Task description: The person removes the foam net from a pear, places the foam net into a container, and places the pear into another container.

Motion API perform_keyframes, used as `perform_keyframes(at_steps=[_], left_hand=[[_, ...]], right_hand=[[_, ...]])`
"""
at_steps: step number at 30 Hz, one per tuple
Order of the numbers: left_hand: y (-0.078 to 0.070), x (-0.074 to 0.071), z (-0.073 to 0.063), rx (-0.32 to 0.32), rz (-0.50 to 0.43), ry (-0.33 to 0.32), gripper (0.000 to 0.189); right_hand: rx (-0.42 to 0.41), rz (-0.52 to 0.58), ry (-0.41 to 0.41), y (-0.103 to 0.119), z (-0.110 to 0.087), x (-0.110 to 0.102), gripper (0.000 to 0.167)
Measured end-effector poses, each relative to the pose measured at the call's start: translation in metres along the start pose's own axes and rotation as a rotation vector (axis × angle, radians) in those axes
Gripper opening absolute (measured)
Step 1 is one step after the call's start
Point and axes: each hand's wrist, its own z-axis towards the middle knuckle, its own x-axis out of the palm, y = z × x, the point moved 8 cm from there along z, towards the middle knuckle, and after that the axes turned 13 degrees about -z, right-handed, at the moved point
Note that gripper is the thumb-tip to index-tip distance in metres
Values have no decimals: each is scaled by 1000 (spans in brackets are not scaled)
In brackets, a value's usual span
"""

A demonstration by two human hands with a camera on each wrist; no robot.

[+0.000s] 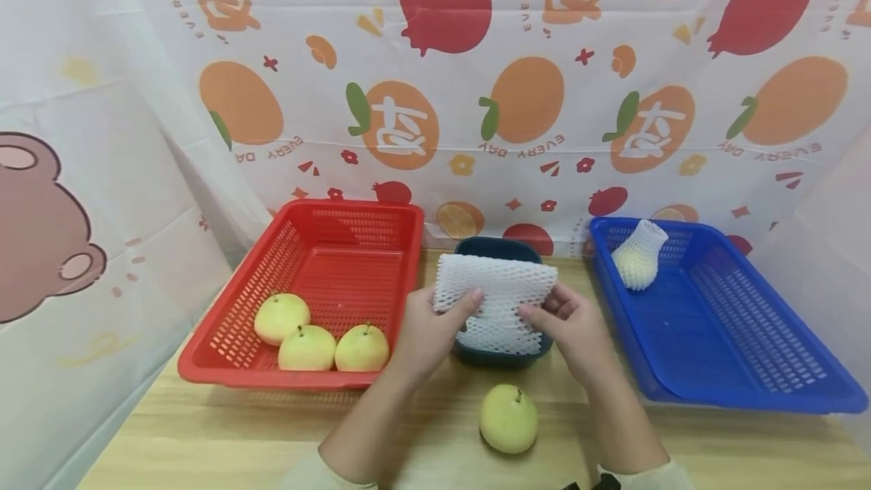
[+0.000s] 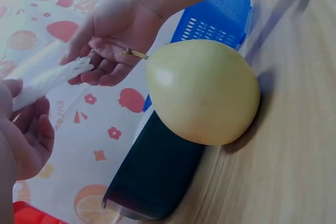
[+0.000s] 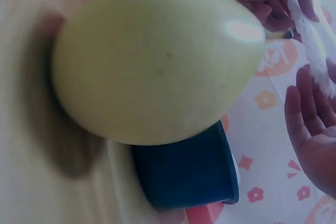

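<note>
A white foam fruit net [image 1: 493,286], lying flat, is held up between both hands above a dark green bin [image 1: 500,360]. My left hand [image 1: 430,327] pinches its left side, thumb in front. On its right side, my right hand [image 1: 571,324] pinches it between thumb and fingers. A yellow-green pear [image 1: 509,419] rests on the table below the hands, touched by neither. In the left wrist view this pear [image 2: 205,93] stands large before the bin [image 2: 155,171], and the net [image 2: 50,80] shows edge-on.
On the left, a red basket [image 1: 289,378] holds three pears [image 1: 306,348]. On the right, a blue basket [image 1: 721,369] contains one pear in a foam net [image 1: 638,257]. A fruit-print cloth [image 1: 463,112] hangs behind the wooden table [image 1: 272,445].
</note>
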Motion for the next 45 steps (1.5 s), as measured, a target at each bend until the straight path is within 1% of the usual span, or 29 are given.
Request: perform_keyframes(at_steps=[4,6,8,10,11,13,15,16,17,20,22,24,26,28,30,32,33,34,36,37,39,40,41,43,45], left_hand=[[-1,3,5,41,-3,-6,37],[-2,2,6,70,13,-31,44],[-3,0,7,93,47,-65,51],[-6,-1,6,107,102,-94,55],[-6,0,6,111,121,-92,56],[-5,5,6,94,190,-69,58],[0,13,6,63,318,-25,61],[4,19,7,48,396,9,62],[9,25,8,36,489,46,64],[27,41,13,5,807,140,69],[41,48,16,-16,978,195,71],[53,51,19,-38,1091,234,72],[63,52,21,-55,1164,263,72],[71,52,23,-64,1208,280,71],[76,52,25,-69,1236,294,71],[80,51,24,-78,1255,309,70],[81,52,24,-80,1261,314,70],[81,52,25,-83,1265,319,70],[82,52,25,-87,1270,325,69],[82,53,25,-88,1274,326,69],[81,53,25,-92,1279,324,68],[81,52,25,-92,1283,322,68],[81,52,25,-92,1287,320,67],[81,52,25,-85,1295,317,66],[81,51,25,-73,1300,314,65]], right_hand=[[-17,-6,-110,0,10,-17,46],[4,-46,-164,-4,18,-26,43],[44,-105,-200,-10,29,-35,44],[92,-190,-210,-18,42,-40,47],[110,-231,-203,-22,50,-41,49],[136,-326,-164,-30,63,-39,54],[140,-429,-110,-36,74,-32,55],[143,-471,-88,-39,78,-30,54],[141,-510,-64,-42,81,-27,54],[151,-647,-18,-48,87,-16,52],[151,-734,-1,-50,90,-9,52],[146,-837,3,-50,92,-3,54],[144,-929,3,-50,94,2,59],[144,-983,-9,-50,94,4,66],[134,-1025,-46,-50,94,3,76],[84,-1066,-101,-47,92,3,82],[40,-1089,-133,-44,91,3,81],[-12,-1115,-165,-41,90,3,77],[-112,-1171,-196,-35,87,5,61],[-155,-1201,-192,-33,86,8,51],[-202,-1242,-140,-34,87,13,29],[-200,-1253,-93,-37,88,16,22],[-183,-1261,-37,-40,89,19,18],[-132,-1275,70,-49,91,24,16],[-82,-1276,146,-57,92,28,17]])
